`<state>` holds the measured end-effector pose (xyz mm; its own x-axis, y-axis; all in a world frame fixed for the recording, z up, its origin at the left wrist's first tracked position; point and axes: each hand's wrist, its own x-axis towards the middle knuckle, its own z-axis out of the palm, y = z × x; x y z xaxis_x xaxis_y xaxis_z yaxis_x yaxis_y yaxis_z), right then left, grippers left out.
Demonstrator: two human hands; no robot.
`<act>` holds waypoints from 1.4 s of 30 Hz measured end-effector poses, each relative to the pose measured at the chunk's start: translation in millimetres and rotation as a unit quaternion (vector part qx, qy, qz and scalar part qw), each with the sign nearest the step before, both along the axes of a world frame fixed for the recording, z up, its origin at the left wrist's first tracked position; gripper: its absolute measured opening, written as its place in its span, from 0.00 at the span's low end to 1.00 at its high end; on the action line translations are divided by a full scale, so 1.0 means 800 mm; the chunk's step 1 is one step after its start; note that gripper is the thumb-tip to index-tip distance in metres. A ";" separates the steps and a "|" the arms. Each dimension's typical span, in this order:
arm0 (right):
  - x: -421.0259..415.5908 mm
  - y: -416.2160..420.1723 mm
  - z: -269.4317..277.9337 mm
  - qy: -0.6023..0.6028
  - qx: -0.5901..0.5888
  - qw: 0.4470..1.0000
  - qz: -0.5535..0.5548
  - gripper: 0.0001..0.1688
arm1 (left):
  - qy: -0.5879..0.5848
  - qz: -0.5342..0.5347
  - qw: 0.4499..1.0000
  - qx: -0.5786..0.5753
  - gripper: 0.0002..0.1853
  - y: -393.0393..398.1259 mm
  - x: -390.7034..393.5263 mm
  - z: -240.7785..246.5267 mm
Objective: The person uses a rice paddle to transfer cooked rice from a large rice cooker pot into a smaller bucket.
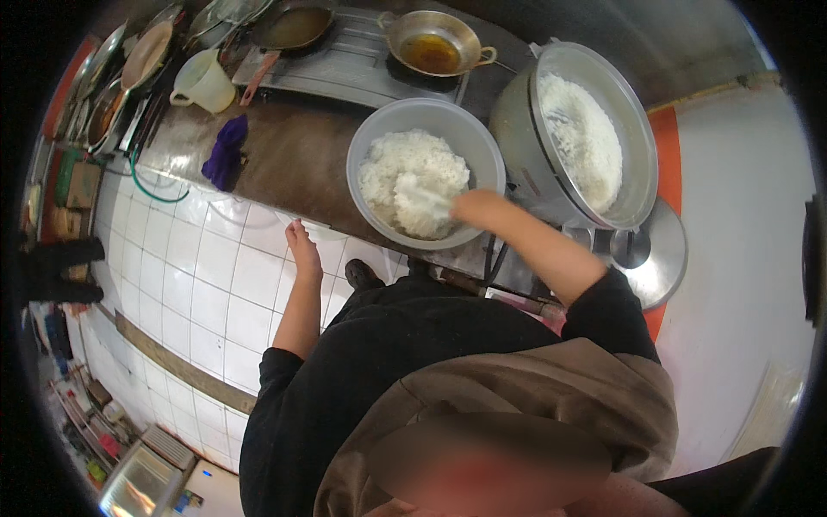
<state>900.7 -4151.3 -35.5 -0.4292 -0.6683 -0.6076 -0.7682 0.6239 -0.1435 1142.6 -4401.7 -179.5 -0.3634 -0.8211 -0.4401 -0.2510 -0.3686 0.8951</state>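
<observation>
My right hand (479, 209) is closed around a pale rice paddle (428, 199), blurred, its blade on the white cooked rice (404, 169) in a round grey plastic tub (362, 123). To the tub's right, a large rice cooker (526, 139) stands uncovered, tilted in the fisheye view, with more cooked rice (585, 145) inside. Away from the counter's front edge, over the tiled floor, my left hand (303, 249) hangs with nothing in it, its fingers partly spread. A round metal lid (656, 258) lies beside the cooker.
A two-handled wok (446, 42) with brown oil and a frying pan (294, 27) sit on the stove (349, 61). A plastic jug (205, 83) and a purple cloth (226, 152) are on the counter (291, 152). Someone's dark-clothed legs (61, 271) show far left.
</observation>
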 end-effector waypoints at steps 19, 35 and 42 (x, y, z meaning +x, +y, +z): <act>0.074 0.093 0.003 0.040 -0.153 0.920 -0.359 0.20 | 0.030 -0.106 0.994 0.021 0.24 0.063 -0.108 0.015; -0.085 0.240 0.164 0.159 -0.205 0.891 -0.372 0.34 | 0.023 -0.005 0.996 -0.086 0.26 0.099 -0.154 0.021; -0.432 0.323 0.136 0.457 0.043 0.857 -0.234 0.11 | -0.034 -0.012 0.993 -0.116 0.30 0.108 -0.171 0.034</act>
